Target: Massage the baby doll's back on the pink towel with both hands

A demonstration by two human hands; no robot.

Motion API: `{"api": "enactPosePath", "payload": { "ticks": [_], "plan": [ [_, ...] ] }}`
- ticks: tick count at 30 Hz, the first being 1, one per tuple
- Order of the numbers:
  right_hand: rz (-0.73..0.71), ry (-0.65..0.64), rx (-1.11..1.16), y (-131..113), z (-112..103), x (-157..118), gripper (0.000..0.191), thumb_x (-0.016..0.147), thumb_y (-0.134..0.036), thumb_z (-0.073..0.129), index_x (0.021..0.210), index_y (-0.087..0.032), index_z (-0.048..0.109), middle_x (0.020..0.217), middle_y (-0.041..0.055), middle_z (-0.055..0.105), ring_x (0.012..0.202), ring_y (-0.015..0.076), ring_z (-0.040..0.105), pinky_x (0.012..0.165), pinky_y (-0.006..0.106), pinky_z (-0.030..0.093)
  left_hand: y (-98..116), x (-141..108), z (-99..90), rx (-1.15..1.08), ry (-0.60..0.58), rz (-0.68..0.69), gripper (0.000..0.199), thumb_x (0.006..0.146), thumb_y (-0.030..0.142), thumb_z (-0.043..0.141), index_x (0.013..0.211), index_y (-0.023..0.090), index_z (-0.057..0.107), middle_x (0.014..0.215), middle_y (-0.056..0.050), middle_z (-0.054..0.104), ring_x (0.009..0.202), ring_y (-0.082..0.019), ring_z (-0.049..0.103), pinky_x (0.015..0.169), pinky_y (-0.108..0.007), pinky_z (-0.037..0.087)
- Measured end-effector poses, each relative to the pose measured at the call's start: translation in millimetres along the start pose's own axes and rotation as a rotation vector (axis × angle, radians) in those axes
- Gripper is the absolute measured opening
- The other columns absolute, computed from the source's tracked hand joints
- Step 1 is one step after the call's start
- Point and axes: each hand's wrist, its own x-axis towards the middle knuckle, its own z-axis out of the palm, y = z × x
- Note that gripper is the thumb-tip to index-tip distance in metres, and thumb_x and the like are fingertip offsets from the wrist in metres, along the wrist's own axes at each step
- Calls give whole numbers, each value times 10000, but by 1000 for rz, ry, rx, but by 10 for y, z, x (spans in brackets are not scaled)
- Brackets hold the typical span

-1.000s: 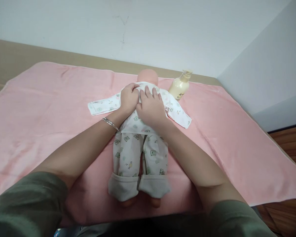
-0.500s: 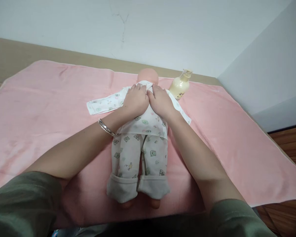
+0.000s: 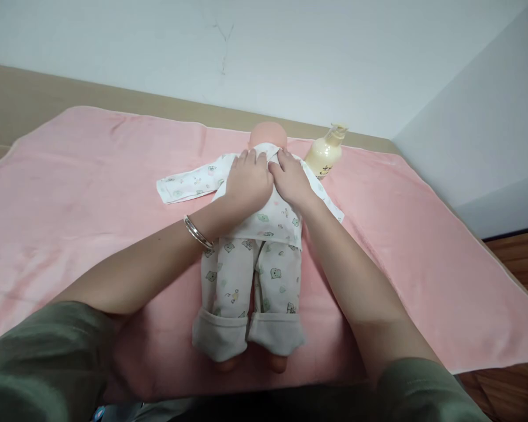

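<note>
A baby doll [image 3: 268,134] lies stretched out on a pink blanket [image 3: 92,193], its head at the far end and its feet towards me. It wears a white printed long-sleeved top [image 3: 264,225] and matching trousers [image 3: 276,275] with turned-up cuffs. My left hand [image 3: 249,183] rests flat on the upper part of the top, fingers extended towards the neckline. Beside it, my right hand [image 3: 293,180] lies the same way, the two thumbs sides close together. Neither hand grips anything. The doll's face is out of sight, and its hands do not show.
A pump bottle [image 3: 324,157] of pale yellow liquid stands right of the doll's head. Behind the blanket runs a tan surface edge [image 3: 127,97] along a white wall [image 3: 290,58]. Brown wood [image 3: 517,264] shows at the right.
The view has shifted slightly, moving everything a little to the right. My left hand has slid slightly rightwards on the top; both hands remain laid on the doll.
</note>
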Motion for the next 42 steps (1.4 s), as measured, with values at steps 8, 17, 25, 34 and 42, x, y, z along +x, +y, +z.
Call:
{"api": "enactPosePath", "payload": {
  "ticks": [8, 17, 25, 34, 42],
  "plan": [
    [-3, 44, -142, -214, 13, -197, 565, 1068, -264, 254, 1449, 23, 557, 1494, 280, 617, 1444, 379, 563, 1252, 575, 409, 35, 84, -223, 16, -164, -27, 474, 996, 179, 355, 1360, 72, 639, 1545, -221, 583, 1513, -356, 498, 1327, -539, 343],
    [-84, -31, -177, -385, 45, -314, 594, 1037, -179, 335, 1590, 12, 438, 1712, 238, 389, 1639, 375, 330, 1367, 560, 266, -153, 224, -212, -49, -135, -107, 529, 1003, 244, 321, 1393, 121, 657, 1522, -141, 639, 1435, -283, 575, 1310, -465, 385],
    [-33, 22, 17, 86, 94, 41, 628, 1068, -469, 356, 1531, -68, 499, 1710, 206, 406, 1637, 348, 330, 1369, 597, 209, -65, 181, -236, -31, -131, -148, 535, 1000, 236, 343, 1437, 96, 617, 1570, -149, 593, 1491, -287, 522, 1321, -458, 366],
    [-62, -90, 65, 141, -41, 36, 715, 1067, -498, 374, 1628, -55, 385, 1764, 192, 303, 1691, 319, 207, 1397, 539, 168, 143, 29, -300, 235, -148, -32, 390, 1001, 161, 329, 1133, 79, 686, 1268, -218, 703, 1250, -329, 637, 1145, -456, 481],
    [-49, -39, -198, -386, -86, -353, 580, 1079, -317, 345, 1497, 53, 500, 1551, 308, 552, 1515, 425, 490, 1280, 594, 389, -102, 227, -361, 70, -183, -113, 367, 1019, 258, 323, 809, 177, 613, 1039, -157, 747, 966, -257, 660, 951, -404, 540]
  ]
}}
